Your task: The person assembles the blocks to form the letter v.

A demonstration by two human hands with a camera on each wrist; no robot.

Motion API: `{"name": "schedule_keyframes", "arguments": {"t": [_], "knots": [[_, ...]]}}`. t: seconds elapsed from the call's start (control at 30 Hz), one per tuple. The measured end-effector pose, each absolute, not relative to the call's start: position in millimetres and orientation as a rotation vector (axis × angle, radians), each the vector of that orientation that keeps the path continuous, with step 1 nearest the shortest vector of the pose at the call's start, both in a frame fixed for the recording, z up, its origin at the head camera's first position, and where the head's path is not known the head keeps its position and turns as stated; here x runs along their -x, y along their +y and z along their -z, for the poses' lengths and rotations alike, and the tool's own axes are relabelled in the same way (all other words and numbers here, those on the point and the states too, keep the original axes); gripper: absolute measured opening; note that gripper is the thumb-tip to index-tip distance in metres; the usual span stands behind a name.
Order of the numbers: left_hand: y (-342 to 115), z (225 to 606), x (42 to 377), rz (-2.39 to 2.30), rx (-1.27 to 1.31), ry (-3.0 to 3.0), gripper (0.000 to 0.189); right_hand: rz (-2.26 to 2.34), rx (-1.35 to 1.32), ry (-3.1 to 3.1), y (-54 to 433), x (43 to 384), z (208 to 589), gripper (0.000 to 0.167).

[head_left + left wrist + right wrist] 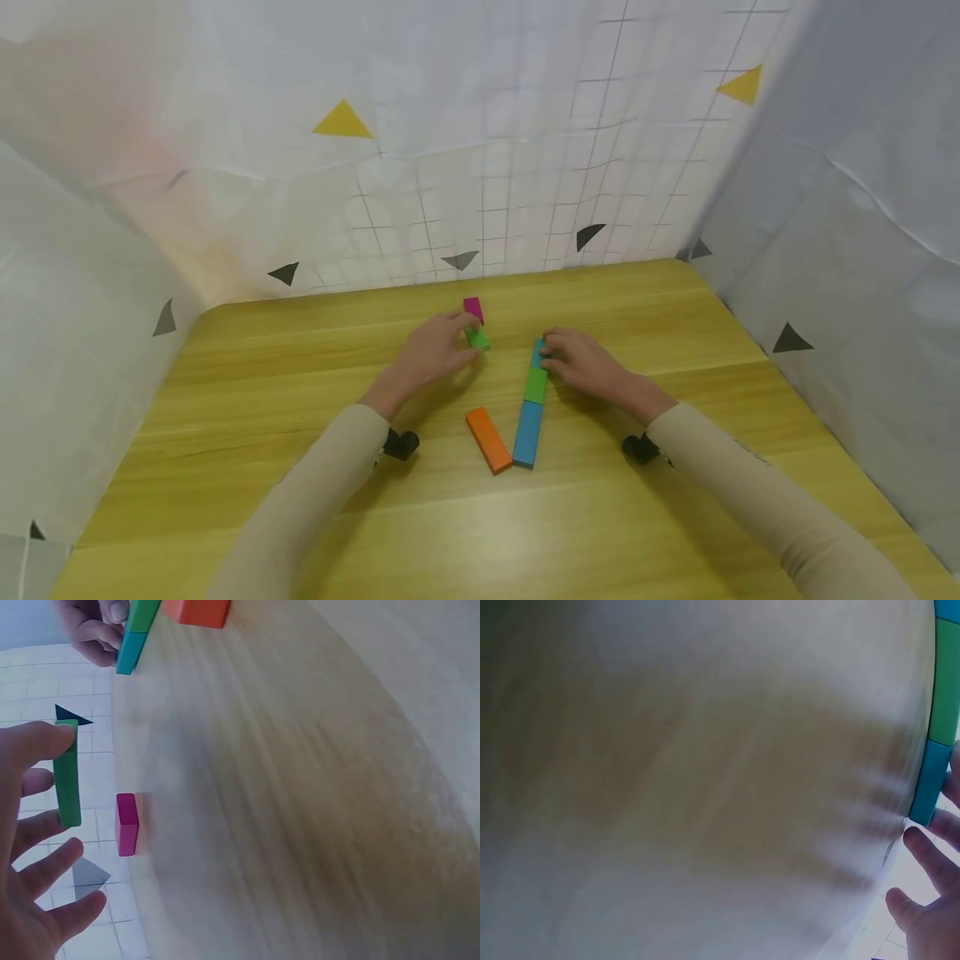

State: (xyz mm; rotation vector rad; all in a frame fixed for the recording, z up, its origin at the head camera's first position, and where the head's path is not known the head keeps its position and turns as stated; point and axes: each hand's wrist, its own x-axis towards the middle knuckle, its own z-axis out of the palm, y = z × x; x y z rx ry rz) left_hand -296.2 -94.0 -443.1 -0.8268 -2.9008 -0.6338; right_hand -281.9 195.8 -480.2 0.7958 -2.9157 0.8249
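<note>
My left hand pinches a green block between thumb and a finger, near a magenta block at the back of the table. The other fingers of that hand are spread in the left wrist view. My right hand holds the small blue block at the far end of a row, thumb and fingertips at its right side. Behind that block in the row come another green block and a longer blue block, end to end.
An orange block lies slanted left of the row, its near end close to the long blue block. The wooden table is bordered by white sheets with a printed grid and dark and yellow triangles.
</note>
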Motion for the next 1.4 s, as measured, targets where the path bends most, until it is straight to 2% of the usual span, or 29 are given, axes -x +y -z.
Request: {"name": "schedule_keyframes", "arguments": {"t": [0.7,1.4], "knots": [[-103,432,285,0.575,0.812,-2.876,0.030,-0.807,-0.799,-2.920,196,281,476,0.024],[-106,440,271,0.627,0.731,-2.856,0.027,-0.843,-0.811,-2.882,193,279,477,0.021]]}}
